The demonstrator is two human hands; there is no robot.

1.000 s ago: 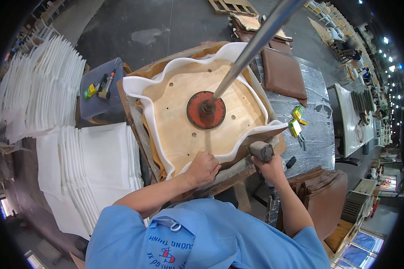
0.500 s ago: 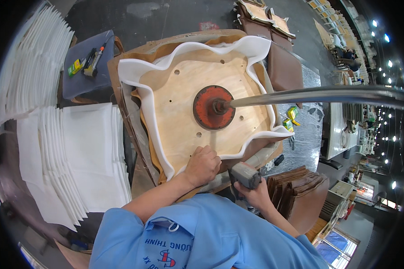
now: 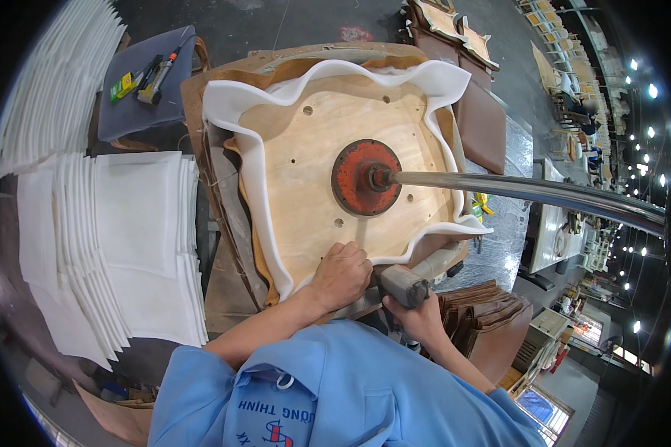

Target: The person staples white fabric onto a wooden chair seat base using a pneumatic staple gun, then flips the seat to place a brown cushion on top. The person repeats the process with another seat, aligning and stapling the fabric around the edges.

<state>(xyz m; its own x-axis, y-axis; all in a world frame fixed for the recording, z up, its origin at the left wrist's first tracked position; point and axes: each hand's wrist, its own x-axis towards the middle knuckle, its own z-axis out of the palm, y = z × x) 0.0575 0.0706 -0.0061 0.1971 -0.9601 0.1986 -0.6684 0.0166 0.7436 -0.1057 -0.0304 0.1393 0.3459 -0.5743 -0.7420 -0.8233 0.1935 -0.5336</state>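
Note:
A pale wooden seat panel point(image 3: 298, 190) lies in front of me with several holes in it. White foam padding point(image 3: 255, 175) stands up wavy around its rim, over a brown cover point(image 3: 255, 246). My left hand point(image 3: 341, 276) is closed at the panel's near edge, where the foam runs under it; its fingertips are hidden. My right hand point(image 3: 419, 319) grips a grey staple gun point(image 3: 405, 287), its front close to the left hand at the same edge. A round red press pad point(image 3: 354, 195) sits on the panel's middle, joined to a shiny metal rod point(image 3: 514, 186).
White foam sheets point(image 3: 138, 223) are stacked at the left. A blue-grey padded seat point(image 3: 138, 115) behind them bears tools and a small yellow-green box point(image 3: 124, 87). Brown covers point(image 3: 492, 320) lie piled at the right. Farther back are a brown seat point(image 3: 481, 127) and a plastic-wrapped surface point(image 3: 503, 238).
The staple gun has come slightly left, nearer my left hand. My left hand stays at the panel's near edge. The whole view has shifted a little.

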